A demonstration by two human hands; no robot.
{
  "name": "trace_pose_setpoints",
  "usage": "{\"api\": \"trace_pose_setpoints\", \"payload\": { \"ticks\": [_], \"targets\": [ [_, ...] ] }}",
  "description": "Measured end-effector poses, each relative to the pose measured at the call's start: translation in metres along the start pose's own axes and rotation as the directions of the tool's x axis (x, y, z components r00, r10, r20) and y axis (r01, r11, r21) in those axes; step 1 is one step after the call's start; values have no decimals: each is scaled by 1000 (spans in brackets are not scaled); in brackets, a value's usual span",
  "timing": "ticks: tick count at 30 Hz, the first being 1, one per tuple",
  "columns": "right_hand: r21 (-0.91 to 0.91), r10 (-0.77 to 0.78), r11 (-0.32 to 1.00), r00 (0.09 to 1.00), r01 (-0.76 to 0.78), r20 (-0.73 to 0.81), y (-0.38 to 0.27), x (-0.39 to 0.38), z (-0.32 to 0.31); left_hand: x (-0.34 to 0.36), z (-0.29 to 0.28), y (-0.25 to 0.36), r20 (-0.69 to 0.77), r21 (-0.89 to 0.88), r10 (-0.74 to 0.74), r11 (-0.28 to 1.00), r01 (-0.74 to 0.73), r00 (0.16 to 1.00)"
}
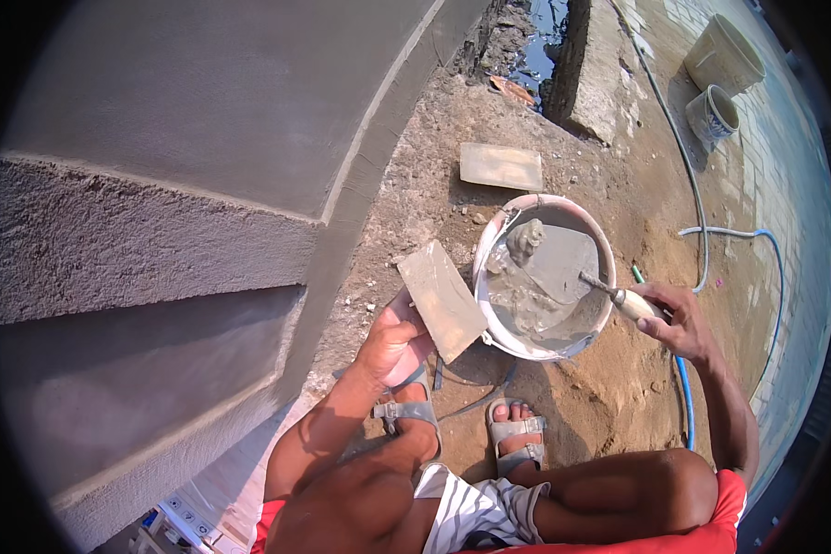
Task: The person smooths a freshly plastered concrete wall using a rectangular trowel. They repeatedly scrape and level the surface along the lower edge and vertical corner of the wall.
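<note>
My right hand is closed round the wooden handle of a trowel. The trowel's broad grey blade lies over the bucket, a round pale one, with a lump of wet mortar on the blade's left part. More wet mortar shows below the blade inside the bucket. In my left hand is a flat rectangular board, smeared with grey, held tilted just left of the bucket's rim. My left thumb lies along its near side; the other fingers are mostly hidden behind it.
A second flat board lies on the ground beyond the bucket. To the left stands a plastered wall with a rough band. Hoses run along the right, and two dirty buckets stand at the far right. A water-filled ditch lies ahead.
</note>
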State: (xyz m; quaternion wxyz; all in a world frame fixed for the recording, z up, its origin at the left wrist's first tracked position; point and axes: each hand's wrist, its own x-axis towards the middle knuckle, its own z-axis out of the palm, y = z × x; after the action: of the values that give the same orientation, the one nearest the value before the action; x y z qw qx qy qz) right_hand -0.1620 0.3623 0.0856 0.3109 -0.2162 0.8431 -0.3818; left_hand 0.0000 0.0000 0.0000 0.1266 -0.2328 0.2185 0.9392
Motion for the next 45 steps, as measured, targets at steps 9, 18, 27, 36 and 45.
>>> {"api": "trace_pose_setpoints", "payload": {
  "ticks": [9,18,27,36,45],
  "targets": [
    [-612,-516,713,847,342,-128,-93,-25,-8,24,37,-1,136,23,124,991,-129,983],
    [-777,-658,502,750,379,-60,-119,-34,-7,27,44,2,226,46,131,988,-145,965],
    [-374,-401,880,881,293,-252,-102,-32,-26,11,50,12,200,45,38,998,-48,979],
    [-547,276,800,961,-247,-30,-65,8,-16,5,39,4,258,4,74,997,-77,963],
    [-538,-114,812,965,227,236,-116,38,34,-25,2,12,122,-17,261,965,-261,958]
  ]
}}
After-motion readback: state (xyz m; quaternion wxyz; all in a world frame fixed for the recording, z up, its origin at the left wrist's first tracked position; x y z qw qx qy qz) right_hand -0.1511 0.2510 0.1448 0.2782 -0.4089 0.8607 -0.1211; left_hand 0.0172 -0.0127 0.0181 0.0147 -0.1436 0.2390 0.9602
